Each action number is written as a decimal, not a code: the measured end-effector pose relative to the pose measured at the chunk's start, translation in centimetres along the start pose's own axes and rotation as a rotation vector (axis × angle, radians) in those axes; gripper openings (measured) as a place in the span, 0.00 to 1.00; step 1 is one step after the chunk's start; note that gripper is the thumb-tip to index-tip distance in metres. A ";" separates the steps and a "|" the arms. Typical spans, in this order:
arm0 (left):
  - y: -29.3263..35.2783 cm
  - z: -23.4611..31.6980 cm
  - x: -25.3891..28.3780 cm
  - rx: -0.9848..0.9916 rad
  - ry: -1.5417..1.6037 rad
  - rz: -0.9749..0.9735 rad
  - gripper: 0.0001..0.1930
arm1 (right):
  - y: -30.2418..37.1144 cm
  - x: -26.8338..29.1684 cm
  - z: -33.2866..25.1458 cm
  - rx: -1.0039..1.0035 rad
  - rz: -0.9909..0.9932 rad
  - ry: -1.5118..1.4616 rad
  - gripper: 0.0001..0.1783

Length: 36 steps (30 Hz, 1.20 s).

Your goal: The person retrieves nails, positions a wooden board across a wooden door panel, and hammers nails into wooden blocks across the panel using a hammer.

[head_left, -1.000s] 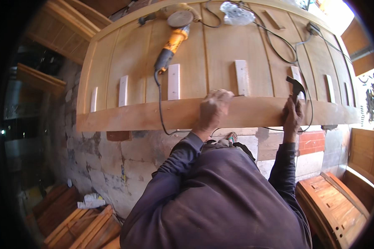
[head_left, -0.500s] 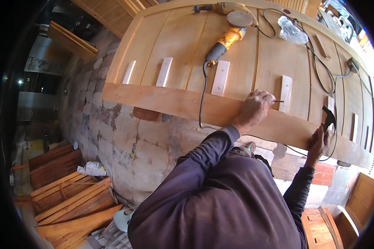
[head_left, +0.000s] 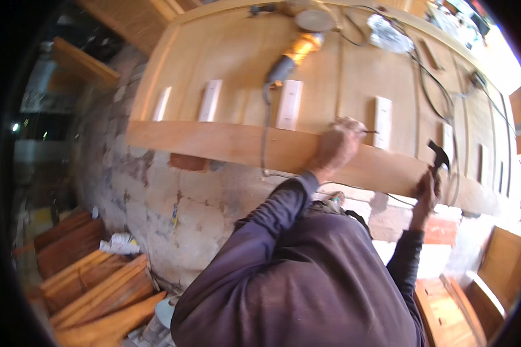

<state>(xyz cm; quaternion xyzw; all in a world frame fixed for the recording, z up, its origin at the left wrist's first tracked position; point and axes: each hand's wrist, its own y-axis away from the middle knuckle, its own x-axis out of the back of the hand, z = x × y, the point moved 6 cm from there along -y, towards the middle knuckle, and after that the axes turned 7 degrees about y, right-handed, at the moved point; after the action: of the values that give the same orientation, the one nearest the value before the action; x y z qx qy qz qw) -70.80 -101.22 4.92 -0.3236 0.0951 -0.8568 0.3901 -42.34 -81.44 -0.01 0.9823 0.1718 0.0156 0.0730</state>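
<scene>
A large pale wooden door panel (head_left: 237, 75) lies before me, with a long plain rail (head_left: 214, 136) along its near edge. My left hand (head_left: 337, 146) is closed over that rail and pinches a thin dark nail (head_left: 369, 132). The nail points sideways, its end close to a small pale wood block (head_left: 382, 122). Farther right, my right hand (head_left: 426, 192) grips a hammer (head_left: 439, 154) by its handle, the dark head raised above the fist. Blur hides the left fingertips.
Other pale blocks (head_left: 289, 104) stand in a row along the rail. An orange angle grinder (head_left: 295, 55) lies on the panel, its cord hanging over the near edge. A clear plastic bag (head_left: 389, 34) lies farther back. Wooden frames (head_left: 98, 283) lie at the lower left.
The whole view has shifted, so the panel and both hands appear farther left. My left hand still pinches the nail, and my right still holds the hammer.
</scene>
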 end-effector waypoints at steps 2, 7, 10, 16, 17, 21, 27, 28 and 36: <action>-0.1 -0.4 0.2 -0.047 -0.063 0.015 0.05 | -0.2 -0.2 0.1 0.036 -0.004 0.039 0.18; -0.6 -1.6 0.3 -0.036 -0.010 -0.029 0.05 | -0.3 -2.0 -1.0 0.035 -0.070 -0.025 0.11; -0.9 -1.3 0.0 -0.071 -0.023 -0.042 0.05 | 0.0 -2.3 -1.8 0.031 -0.077 -0.017 0.12; -1.0 -0.4 -1.9 -0.112 -0.048 -0.098 0.05 | 0.0 -1.7 -1.8 -0.005 -0.053 -0.034 0.16; -1.1 -0.4 -2.1 -0.116 -0.071 -0.101 0.05 | 0.0 -1.7 -1.8 -0.008 -0.050 -0.035 0.16; -1.0 -0.4 -2.2 -0.099 -0.078 -0.099 0.04 | 0.1 -1.8 -2.2 0.024 -0.058 -0.004 0.15; -1.1 -0.3 -2.3 -0.124 -0.115 -0.100 0.04 | 0.2 -2.1 -2.6 0.038 -0.049 0.031 0.16; -1.1 -0.3 -2.3 -0.123 -0.115 -0.100 0.04 | 0.2 -2.1 -2.6 0.037 -0.049 0.030 0.15; -0.9 0.3 -2.2 -0.153 -0.157 -0.108 0.04 | 0.1 -2.0 -2.0 0.042 -0.067 0.033 0.15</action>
<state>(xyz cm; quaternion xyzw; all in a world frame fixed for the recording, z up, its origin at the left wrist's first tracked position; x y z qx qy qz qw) -70.07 -98.95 4.42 -0.4231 0.1118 -0.8388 0.3239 -44.34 -81.93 2.00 0.9769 0.2063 0.0259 0.0502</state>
